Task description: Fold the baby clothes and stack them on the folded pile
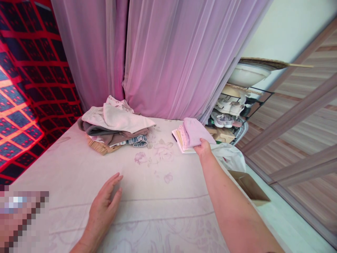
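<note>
A folded pink cloth (193, 130) tops a small stack at the far right of the bed. Its near right edge is pinched by my right hand (204, 147), thumb on top and the other fingers mostly hidden beneath. Under the cloth show frilly pink and cream edges (181, 137) and a flat white layer; I cannot tell exactly what these are. My left hand (106, 200) hovers over or rests on the near part of the bed, fingers stretched and thumb apart, holding nothing. Beyond it lies a pile of folded clothes (116, 126) in white, grey, brown, tan and denim blue.
A pale floral sheet covers the bed (142, 179). Pink curtains (168, 52) hang along its far edge. To the right stand a rack with shoes (223, 117), a white plastic bag (231, 156) and an open cardboard box (250, 188). Red-and-black checked fabric (50, 70) hangs at left.
</note>
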A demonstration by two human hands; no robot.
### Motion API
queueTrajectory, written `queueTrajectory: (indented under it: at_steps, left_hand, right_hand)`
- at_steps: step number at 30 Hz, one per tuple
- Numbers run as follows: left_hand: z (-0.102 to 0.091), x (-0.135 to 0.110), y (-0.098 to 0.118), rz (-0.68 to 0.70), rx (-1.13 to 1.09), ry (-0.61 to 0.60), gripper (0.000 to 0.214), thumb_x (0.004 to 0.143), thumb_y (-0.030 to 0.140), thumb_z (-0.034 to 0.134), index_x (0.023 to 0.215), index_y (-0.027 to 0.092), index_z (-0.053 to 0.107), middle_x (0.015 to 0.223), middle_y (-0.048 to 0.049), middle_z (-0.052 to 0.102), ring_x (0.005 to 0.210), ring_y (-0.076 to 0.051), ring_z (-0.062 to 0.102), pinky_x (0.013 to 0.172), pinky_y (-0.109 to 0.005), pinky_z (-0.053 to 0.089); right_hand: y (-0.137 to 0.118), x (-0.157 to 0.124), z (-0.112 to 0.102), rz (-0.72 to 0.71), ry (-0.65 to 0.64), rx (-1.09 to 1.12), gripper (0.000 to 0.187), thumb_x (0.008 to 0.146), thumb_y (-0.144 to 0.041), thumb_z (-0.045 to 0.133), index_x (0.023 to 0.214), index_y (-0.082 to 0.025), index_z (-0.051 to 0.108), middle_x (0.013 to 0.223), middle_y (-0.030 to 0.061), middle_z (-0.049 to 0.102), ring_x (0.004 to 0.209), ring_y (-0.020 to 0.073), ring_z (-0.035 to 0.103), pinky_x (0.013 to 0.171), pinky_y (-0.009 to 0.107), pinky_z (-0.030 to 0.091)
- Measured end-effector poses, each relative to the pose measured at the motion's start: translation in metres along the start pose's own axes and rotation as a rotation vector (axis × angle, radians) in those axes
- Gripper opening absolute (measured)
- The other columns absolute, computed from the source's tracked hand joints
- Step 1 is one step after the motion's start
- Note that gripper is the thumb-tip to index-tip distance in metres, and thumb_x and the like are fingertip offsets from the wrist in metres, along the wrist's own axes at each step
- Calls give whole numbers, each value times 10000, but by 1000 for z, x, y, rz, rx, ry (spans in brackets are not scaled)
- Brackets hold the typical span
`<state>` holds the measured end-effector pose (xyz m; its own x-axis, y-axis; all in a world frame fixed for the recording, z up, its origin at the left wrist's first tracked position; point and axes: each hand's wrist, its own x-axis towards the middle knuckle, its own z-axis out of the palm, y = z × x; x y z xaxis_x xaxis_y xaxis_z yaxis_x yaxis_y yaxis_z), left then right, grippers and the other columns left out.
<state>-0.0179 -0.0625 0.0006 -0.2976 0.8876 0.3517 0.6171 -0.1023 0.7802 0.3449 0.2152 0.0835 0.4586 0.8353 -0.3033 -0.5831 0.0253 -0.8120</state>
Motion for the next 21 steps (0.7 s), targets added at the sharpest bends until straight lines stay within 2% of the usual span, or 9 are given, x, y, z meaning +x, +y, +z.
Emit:
queueTrajectory:
  at_steps: [5, 13, 21]
  left_hand:
    - [-1, 0, 3, -1, 0, 2, 383, 862, 454, 470, 1140, 250, 637, 1313, -70, 606, 1190, -251, 582, 949, -389, 516]
    - [-3, 1, 2, -17, 0, -24, 392, 845, 450, 479, 1149, 260, 637, 1326, -59, 599, 1217, -232, 562, 1038, -400, 449]
    - [-1, 1, 2, -2, 15, -3, 391, 861, 460, 458, 1138, 251, 638, 1317, -68, 606, 1195, -246, 580, 993, -410, 484]
  right_hand:
    - [3, -2, 0, -21, 29, 27, 451, 843, -69, 370, 1241, -220, 520, 1015, 18, 713, 838, 125, 682, 814, 346, 579]
    - [6, 2, -11, -31, 67, 18, 475, 813, -52, 434, 1245, -230, 521, 989, -15, 714, 796, 106, 678, 825, 302, 573]
    - [5, 11, -1, -1, 60, -12, 446, 859, -53, 399, 1252, -240, 494, 960, -5, 711, 791, 116, 681, 794, 337, 587]
